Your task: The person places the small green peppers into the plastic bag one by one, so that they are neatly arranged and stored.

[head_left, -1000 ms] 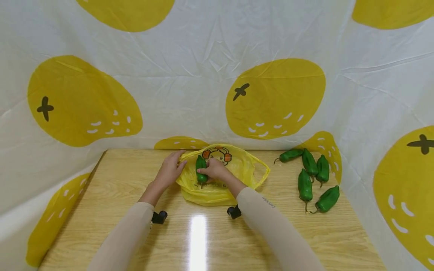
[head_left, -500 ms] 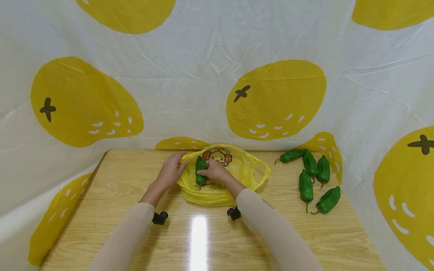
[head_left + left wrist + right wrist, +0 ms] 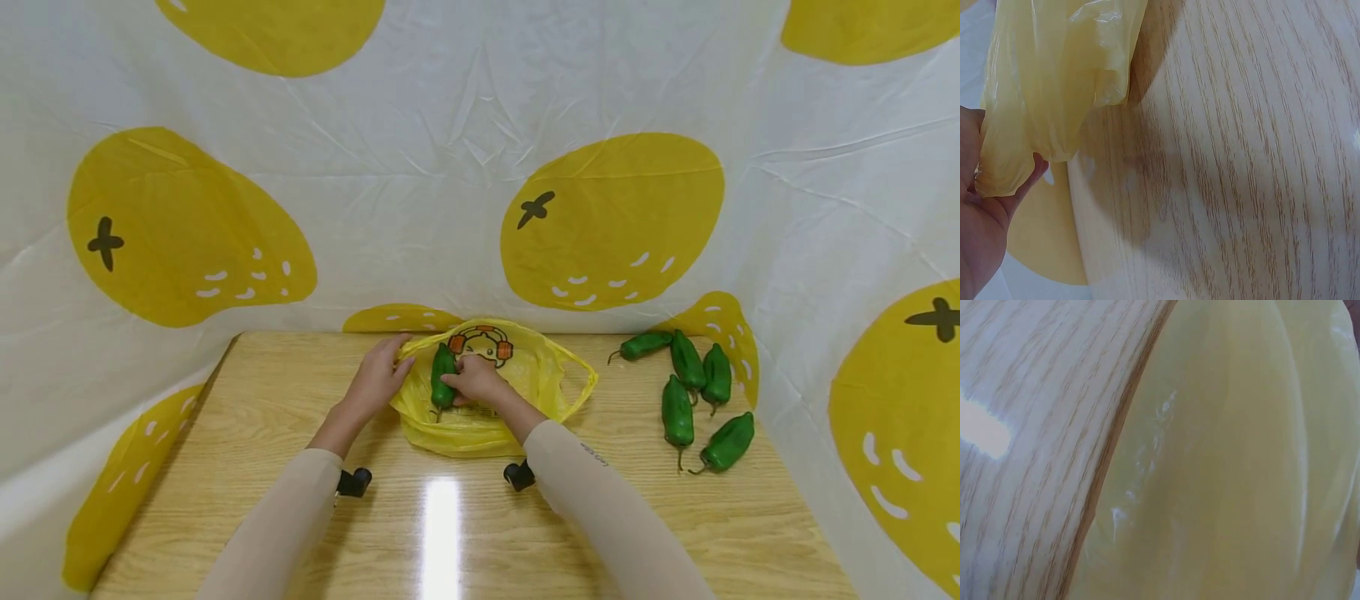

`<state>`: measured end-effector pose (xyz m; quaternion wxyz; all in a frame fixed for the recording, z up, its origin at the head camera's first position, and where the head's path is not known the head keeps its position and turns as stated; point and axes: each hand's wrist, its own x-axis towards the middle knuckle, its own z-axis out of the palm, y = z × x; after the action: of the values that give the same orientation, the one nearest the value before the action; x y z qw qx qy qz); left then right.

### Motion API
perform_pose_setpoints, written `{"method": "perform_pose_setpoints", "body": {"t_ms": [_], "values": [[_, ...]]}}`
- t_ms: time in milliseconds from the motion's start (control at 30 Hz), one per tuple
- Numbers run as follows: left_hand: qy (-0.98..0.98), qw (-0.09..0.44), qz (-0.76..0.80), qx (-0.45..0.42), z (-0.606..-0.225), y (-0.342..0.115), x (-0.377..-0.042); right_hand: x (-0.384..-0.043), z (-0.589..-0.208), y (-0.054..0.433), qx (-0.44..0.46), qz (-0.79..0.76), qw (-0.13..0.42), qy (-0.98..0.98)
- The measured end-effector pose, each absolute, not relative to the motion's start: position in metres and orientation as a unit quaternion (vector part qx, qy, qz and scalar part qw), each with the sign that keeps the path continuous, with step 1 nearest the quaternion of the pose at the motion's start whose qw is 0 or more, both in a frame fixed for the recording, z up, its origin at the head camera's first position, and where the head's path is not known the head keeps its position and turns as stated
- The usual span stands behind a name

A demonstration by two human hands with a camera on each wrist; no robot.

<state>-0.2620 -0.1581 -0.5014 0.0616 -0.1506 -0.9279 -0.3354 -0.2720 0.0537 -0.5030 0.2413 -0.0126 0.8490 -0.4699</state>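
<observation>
Bagging seems the step in hand; the left hand (image 3: 380,372) grips the bag (image 3: 465,437); the right hand (image 3: 483,382) pinches a pepper (image 3: 440,367) inside it; release likely calls for loosening right fingers only.

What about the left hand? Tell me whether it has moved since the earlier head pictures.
No. Against the far edge of the table, the left hand shows no clear shift; it grips the rim of the yellow bag.
</observation>
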Motion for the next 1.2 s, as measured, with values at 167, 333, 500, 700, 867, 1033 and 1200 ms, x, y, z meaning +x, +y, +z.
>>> {"method": "perform_pose_setpoints", "body": {"t_ms": [167,333,500,700,867,1033,1200], "values": [[-0.929,0.061,-0.332,-0.151,-0.500,-0.158,-0.262,-0.272,-0.503,0.055,-0.018,-0.470,0.231,0.852],[-0.929,0.063,-0.332,-0.150,-0.500,-0.159,-0.263,-0.273,-0.507,0.055,-0.014,-0.478,0.221,0.850],[-0.929,0.062,-0.333,-0.151,-0.499,-0.159,-0.263,-0.272,-0.506,0.056,-0.014,-0.479,0.221,0.849],[-0.928,0.064,-0.333,-0.152,-0.499,-0.160,-0.263,-0.270,-0.500,0.057,-0.016,-0.478,0.221,0.850],[-0.928,0.063,-0.334,-0.149,-0.498,-0.160,-0.263,-0.270,-0.499,0.058,-0.020,-0.470,0.220,0.855],[-0.927,0.064,-0.337,-0.152,-0.497,-0.160,-0.262,-0.271,-0.499,0.059,-0.023,-0.460,0.215,0.861],[-0.928,0.065,-0.334,-0.154,-0.497,-0.159,-0.262,-0.269,-0.497,0.060,-0.026,-0.458,0.211,0.863]]}}
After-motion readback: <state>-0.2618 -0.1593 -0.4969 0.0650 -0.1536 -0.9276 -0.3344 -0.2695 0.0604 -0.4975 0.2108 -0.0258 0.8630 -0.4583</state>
